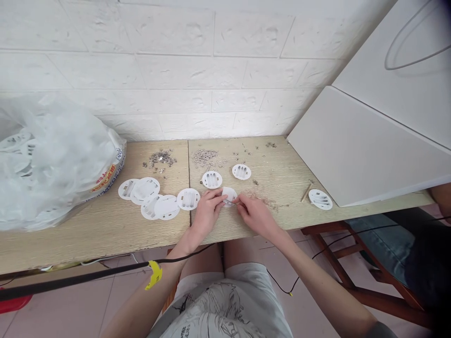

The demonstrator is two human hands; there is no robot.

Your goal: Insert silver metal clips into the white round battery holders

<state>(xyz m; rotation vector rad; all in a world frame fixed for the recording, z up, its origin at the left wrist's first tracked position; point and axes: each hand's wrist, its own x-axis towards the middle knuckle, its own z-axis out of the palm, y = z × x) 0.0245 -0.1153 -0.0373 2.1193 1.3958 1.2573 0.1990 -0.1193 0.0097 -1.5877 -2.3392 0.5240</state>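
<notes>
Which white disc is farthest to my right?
The end disc by the large white panel, beside a thin wooden stick; all others, including the central disc between your left hand and right hand, lie well leftward.

White, round, slotted plastic discs [167, 206]: at least five left of centre, where overlaps hide the exact count; one at centre between two bare hands, left hand [207, 211] and right hand [256, 214]; two just above; one at right. Two main heaps of tiny silvery metal pieces [162, 158], upper centre-left, individually uncountable. One bulging clear plastic bag [59, 159], left.
</notes>
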